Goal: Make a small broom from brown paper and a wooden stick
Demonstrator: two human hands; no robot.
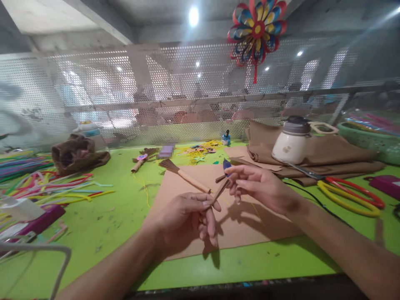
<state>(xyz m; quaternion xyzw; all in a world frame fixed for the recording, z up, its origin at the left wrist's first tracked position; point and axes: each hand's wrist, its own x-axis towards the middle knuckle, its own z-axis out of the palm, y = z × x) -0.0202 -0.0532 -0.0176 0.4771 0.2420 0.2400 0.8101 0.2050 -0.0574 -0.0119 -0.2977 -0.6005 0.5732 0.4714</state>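
A narrow folded strip of brown paper [221, 194] runs between my two hands. My left hand [190, 214] pinches its lower end between thumb and forefinger, with the other fingers curled loosely below. My right hand [261, 185] has its fingertips closed at the upper end. A short brown piece and a dark blue object [226, 165] show just beyond the right fingertips; the kind of the blue object is unclear. Under both hands lies a flat sheet of brown paper [184, 246]. A rolled paper tube with a fringed end [190, 178] rests on it, behind my left hand.
Scissors [312, 175], red and yellow loops [350, 198], folded brown material [337, 152] and a white jug [290, 141] are at right. A small tagged paper bundle [142, 157], yellow strings [200, 149] and a blue bottle [226, 138] lie behind. Coloured fuzzy stems [78, 183] cover the left.
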